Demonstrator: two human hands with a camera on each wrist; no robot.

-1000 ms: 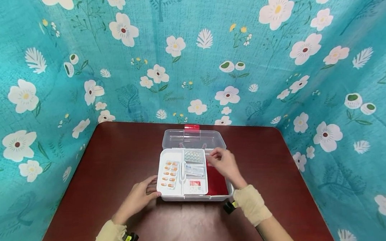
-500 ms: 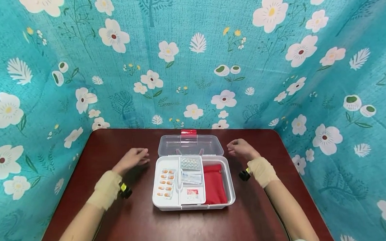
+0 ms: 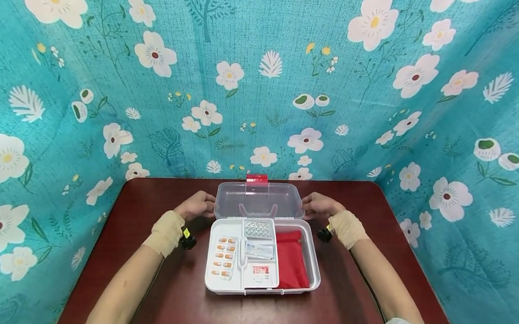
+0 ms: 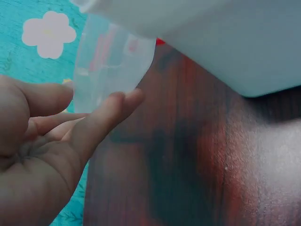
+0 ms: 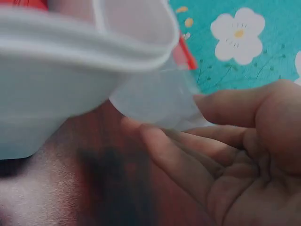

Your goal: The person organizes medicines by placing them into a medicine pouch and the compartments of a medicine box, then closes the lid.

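A white plastic medicine box (image 3: 314, 261) stands on the table with its clear lid (image 3: 231, 202) swung back. My left hand (image 3: 197, 206) is at the lid's left edge, and my right hand (image 3: 320, 205) at its right edge. Both wrist views show fairly straight fingers reaching beneath the lid, the thumb near its edge; how firmly they touch is unclear. In the box, a white tray (image 3: 236, 226) holds a blister pack of orange capsules (image 3: 223, 258), a silver blister pack (image 3: 257, 229), a white-and-blue packet (image 3: 259, 250) and a red-and-white packet (image 3: 261, 273). Beside the tray lies a red pouch (image 3: 292, 264).
A red latch (image 3: 257, 179) sits on the lid's far edge. The dark reddish table (image 3: 170, 301) is bounded by a teal floral curtain (image 3: 256, 94) behind and along the sides. Each wrist bears a wrapped band with a small black camera.
My hands have left the box's near left corner and the pouch area and moved round to the lid's two side edges. The pouch is now uncovered. The lid remains swung back.
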